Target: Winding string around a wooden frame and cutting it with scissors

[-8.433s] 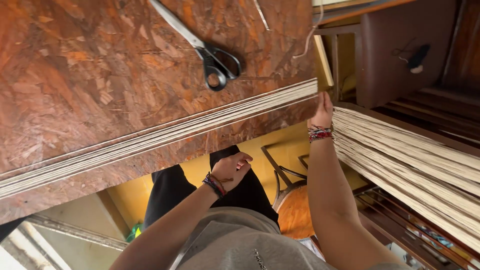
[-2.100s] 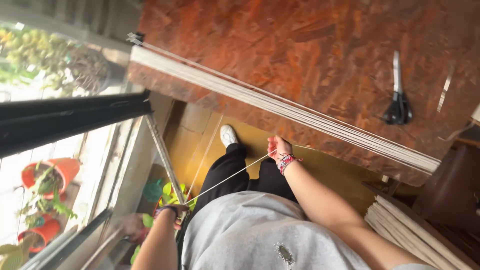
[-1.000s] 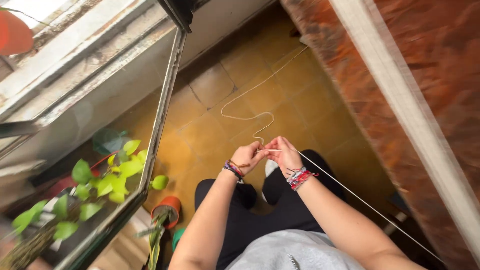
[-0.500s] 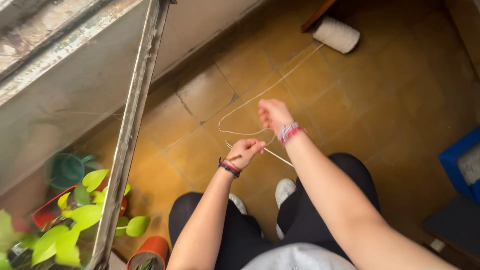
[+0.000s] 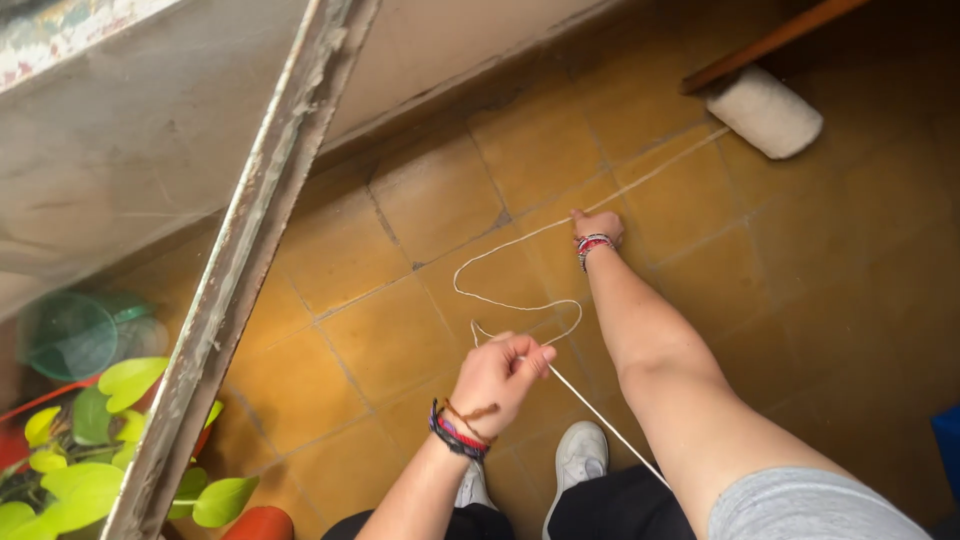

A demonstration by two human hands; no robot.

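Note:
A thin cream string [image 5: 510,305] lies in a loose loop on the yellow tiled floor and runs up to a cream spool [image 5: 765,110] lying at the top right. My left hand [image 5: 505,375] pinches the string between thumb and fingers; from there a taut length slants down to the right past my leg. My right hand [image 5: 598,225] is stretched far down to the floor, fingers closed on the string where it leads toward the spool. Both wrists wear braided bracelets.
A weathered metal window frame [image 5: 240,270] slants across the left, with a grey wall beyond it. Green potted plants [image 5: 110,440] and a green round container [image 5: 65,335] sit at the lower left. My white shoe [image 5: 580,460] is below. A wooden bar [image 5: 770,40] lies beside the spool.
My right hand has reached farther down and away to the string on the floor. My left hand keeps its pinch. The view has dipped closer to the floor and spool.

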